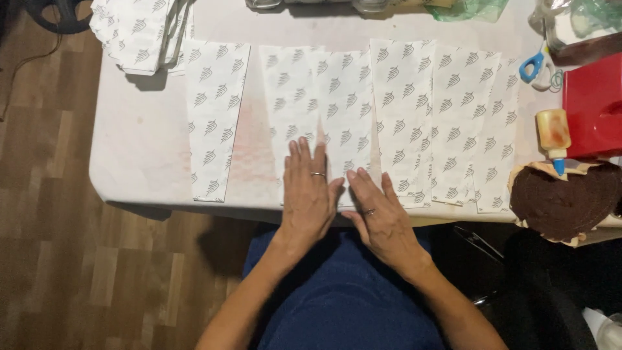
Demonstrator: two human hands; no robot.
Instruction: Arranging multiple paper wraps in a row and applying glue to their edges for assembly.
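Here my left hand (310, 194) and right hand (382, 217) lie spread flat, pressing the middle printed paper strip (343, 110) (thin, floppy, probably creasing easily); I'd lift by its near edge.

— What lies on the surface (139, 139)?
— Paper sheets (402, 116) side by side in a row, overlapping toward the right. A stack of sheets (139, 32) sits at the far left corner.
— And to the right?
— Scissors (534, 65) at the back — a glue bottle (552, 136) nearer, beside a box (596, 107).
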